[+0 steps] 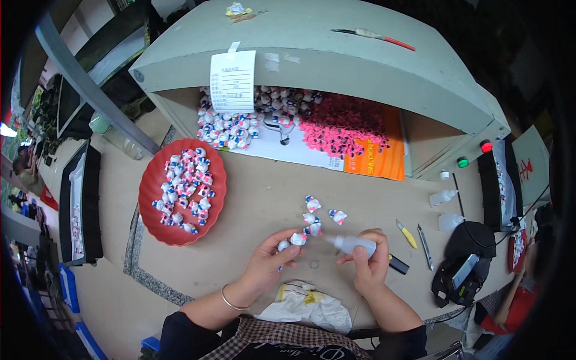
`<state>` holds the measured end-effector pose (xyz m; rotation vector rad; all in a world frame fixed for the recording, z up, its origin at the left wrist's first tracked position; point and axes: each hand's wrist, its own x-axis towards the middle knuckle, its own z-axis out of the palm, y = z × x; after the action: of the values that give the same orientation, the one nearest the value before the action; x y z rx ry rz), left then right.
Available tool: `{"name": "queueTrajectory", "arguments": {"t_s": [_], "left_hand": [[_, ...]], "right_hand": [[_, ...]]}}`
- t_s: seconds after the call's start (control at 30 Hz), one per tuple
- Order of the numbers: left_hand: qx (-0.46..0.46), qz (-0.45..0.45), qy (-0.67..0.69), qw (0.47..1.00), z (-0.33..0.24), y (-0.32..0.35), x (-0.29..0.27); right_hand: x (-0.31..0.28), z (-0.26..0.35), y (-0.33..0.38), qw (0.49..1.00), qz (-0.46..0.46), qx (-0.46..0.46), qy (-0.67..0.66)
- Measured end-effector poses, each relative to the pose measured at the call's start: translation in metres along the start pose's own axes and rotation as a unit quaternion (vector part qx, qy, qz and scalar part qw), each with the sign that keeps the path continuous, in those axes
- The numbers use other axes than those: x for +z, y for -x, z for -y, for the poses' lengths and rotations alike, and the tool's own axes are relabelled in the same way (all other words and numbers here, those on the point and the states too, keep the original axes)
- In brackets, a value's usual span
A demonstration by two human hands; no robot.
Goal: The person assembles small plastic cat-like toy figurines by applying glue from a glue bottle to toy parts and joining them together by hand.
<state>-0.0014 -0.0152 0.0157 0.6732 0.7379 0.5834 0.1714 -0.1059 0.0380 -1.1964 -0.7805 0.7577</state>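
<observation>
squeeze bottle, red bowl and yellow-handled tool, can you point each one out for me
Squeeze bottle [350,243]: head view, on its pale body.
Red bowl [147,191]: head view, on the bare left part of its wall.
Yellow-handled tool [408,236]: head view, on its handle.

A grey-green shelf [300,30] stands on a tan worktable [258,195].
</observation>
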Motion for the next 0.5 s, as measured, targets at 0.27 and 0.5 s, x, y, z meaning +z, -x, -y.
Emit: {"name": "queueTrajectory", "arguments": {"t_s": [0.27,0.5], "left_hand": [[-0.009,0.012,0.013,1.0,-0.001,0.003,-0.001],[-0.012,0.026,0.015,0.999,0.001,0.0,-0.006]], "right_hand": [[-0.022,0.004,-0.077,0.991,0.0,0.053,0.121],[-0.038,-0.023,-0.181,0.831,0.018,-0.177,0.527]]}}
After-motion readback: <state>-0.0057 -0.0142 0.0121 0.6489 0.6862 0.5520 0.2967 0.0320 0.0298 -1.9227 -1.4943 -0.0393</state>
